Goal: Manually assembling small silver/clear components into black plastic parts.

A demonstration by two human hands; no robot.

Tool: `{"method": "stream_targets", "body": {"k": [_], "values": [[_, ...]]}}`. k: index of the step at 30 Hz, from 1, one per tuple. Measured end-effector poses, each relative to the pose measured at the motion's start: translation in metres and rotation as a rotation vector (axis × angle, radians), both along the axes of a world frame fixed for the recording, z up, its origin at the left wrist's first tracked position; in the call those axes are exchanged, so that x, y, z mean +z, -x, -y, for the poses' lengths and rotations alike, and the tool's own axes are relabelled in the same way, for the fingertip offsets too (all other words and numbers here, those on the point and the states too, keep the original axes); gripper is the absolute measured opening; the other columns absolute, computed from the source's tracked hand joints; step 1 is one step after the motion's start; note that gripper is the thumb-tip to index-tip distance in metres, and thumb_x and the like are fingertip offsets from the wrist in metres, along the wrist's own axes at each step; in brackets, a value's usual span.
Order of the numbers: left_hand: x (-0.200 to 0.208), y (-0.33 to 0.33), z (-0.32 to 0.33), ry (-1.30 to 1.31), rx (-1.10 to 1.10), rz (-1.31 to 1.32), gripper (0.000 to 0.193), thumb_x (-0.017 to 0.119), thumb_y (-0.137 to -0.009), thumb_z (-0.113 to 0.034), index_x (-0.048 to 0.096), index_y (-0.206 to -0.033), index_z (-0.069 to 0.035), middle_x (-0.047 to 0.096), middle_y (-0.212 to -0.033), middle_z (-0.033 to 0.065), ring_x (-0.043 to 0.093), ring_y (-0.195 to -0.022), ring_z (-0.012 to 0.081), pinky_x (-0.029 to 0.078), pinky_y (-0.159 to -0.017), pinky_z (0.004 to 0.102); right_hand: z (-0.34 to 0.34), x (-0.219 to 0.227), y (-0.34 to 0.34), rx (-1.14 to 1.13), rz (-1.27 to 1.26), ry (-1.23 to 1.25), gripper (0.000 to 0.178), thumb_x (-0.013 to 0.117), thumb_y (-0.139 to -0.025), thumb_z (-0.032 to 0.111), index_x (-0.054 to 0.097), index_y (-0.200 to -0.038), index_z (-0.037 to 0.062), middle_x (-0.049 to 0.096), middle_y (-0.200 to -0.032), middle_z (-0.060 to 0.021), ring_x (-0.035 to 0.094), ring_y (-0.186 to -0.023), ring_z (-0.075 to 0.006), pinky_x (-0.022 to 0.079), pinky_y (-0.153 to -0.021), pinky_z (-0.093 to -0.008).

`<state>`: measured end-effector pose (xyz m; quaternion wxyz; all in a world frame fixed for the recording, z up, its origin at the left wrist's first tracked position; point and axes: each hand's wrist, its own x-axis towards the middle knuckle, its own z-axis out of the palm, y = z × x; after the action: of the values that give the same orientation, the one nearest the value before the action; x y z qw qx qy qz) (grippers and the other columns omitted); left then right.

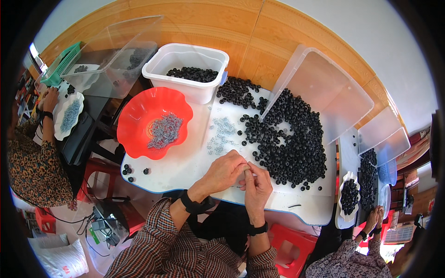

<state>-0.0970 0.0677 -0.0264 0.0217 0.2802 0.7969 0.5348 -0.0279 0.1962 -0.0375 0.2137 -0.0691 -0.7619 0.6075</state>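
My left hand (223,173) and my right hand (257,189) meet above the front edge of the white table (174,175). Fingertips of both are pinched together. Whatever they hold between them is too small or too hidden to make out. Just beyond my hands lies a scatter of tiny clear-grey pieces (223,134). To the right spreads a large heap of small black ring-like parts (299,148). A red wavy-rimmed bowl (132,118) on the left holds a pile of small grey pieces (165,131).
A white tub (155,72) of black parts stands at the back. A clear plastic bin (336,88) lies tipped behind the heap. Loose black parts (130,170) sit front left. Co-workers' hands (48,98) work at both sides. A red stool (293,245) stands below the table.
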Motion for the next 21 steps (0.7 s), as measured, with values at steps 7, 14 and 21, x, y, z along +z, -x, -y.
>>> {"method": "stream_targets", "body": {"k": [7,14,21], "values": [[-0.006,0.001,-0.004,-0.058,0.085,0.012,0.012,0.061,-0.09,-0.01,0.064,-0.091,0.001,0.061,-0.084,0.0144,0.06,-0.074,0.0293,0.048,-0.066,0.0366,-0.002,-0.006,-0.002,-0.03,-0.037,0.1,0.012,0.063,-0.09,-0.001,0.065,-0.102,-0.0012,0.056,-0.097,-0.0065,0.064,-0.062,-0.0114,0.052,-0.048,-0.02],[-0.004,0.005,-0.007,0.016,0.179,-0.018,0.009,0.064,-0.087,-0.009,0.066,-0.09,-0.001,0.062,-0.085,0.013,0.061,-0.072,0.0275,0.048,-0.064,0.0357,-0.004,-0.01,-0.007,-0.1,-0.039,0.204,0.012,0.059,-0.093,0.001,0.063,-0.104,-0.0024,0.056,-0.096,-0.0075,0.063,-0.059,-0.011,0.05,-0.045,-0.0198],[0.008,0.006,-0.033,0.119,0.133,-0.178,0.012,0.064,-0.085,-0.013,0.071,-0.093,-0.007,0.061,-0.089,0.0077,0.062,-0.077,0.0261,0.051,-0.066,0.0361,-0.007,-0.013,-0.012,-0.263,-0.033,0.263,0.016,0.054,-0.099,0.008,0.054,-0.111,-0.0008,0.058,-0.078,-0.0048,0.055,-0.052,-0.0075,0.042,-0.043,-0.0187]]}}
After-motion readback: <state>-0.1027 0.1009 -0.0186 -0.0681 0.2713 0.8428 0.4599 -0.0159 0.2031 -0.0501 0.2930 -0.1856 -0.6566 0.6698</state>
